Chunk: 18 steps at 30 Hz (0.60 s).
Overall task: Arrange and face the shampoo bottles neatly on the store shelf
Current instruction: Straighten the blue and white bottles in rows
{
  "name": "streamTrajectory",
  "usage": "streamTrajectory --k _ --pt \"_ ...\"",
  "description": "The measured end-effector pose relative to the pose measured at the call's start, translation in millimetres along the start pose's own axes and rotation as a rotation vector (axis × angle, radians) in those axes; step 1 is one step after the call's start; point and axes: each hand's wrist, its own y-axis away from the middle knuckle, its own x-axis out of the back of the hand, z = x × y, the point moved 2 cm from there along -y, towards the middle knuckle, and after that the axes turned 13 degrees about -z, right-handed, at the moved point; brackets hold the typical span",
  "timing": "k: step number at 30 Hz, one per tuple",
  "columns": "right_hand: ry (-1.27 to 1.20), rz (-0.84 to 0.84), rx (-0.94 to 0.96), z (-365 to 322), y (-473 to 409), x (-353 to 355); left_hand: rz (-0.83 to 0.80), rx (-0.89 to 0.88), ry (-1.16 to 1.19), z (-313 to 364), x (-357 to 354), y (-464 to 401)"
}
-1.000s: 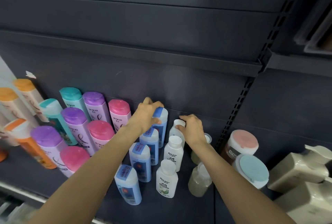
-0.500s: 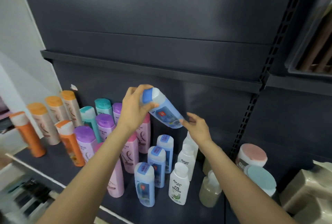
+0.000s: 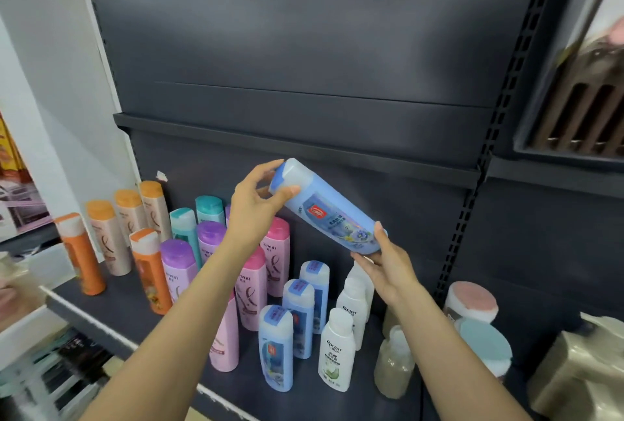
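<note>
Dark grey metal shelving fills the view, and the lower shelf (image 3: pixel 141 316) carries rows of upright bottles. Held in the air above them, tilted with its cap up to the left, is a blue shampoo bottle (image 3: pixel 329 214); its label has a red logo and small print too fine to read. The left hand (image 3: pixel 256 208) pinches the cap end between thumb and curled fingers, while the right hand (image 3: pixel 385 268) cups the base with its fingers curled under it. Three matching blue bottles (image 3: pixel 297 319) stand in a line below, beside white bottles (image 3: pixel 337 351) marked "Rocien". Pink bottles (image 3: pixel 250 289) and purple bottles (image 3: pixel 175 268) read "newon"; the orange bottles (image 3: pixel 148 272) and teal bottles (image 3: pixel 184 228) show nothing legible. Two clear bottles (image 3: pixel 393 365) hold a pale, cloudy liquid. Lidded jars (image 3: pixel 471 300) and a beige wrapped pack (image 3: pixel 580 373) sit at the right, partly cut off.
</note>
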Motion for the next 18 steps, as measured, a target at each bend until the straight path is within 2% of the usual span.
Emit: streamTrajectory --k 3,7,11,18 --pt "-0.063 0.026 0.052 -2.4 3.7 -0.1 0.062 0.045 0.061 -2.1 -6.8 -8.0" --pt "-0.087 0.085 0.159 -14.8 5.4 -1.4 0.012 0.103 0.216 1.1 -24.5 -14.8" --pt "-0.109 0.101 0.25 -28.5 7.0 1.3 0.062 0.204 0.32 -4.6 -29.0 -23.4" --pt "-0.181 0.03 0.203 -34.9 9.7 8.8 0.185 0.148 0.519 -8.4 -35.7 -34.1"
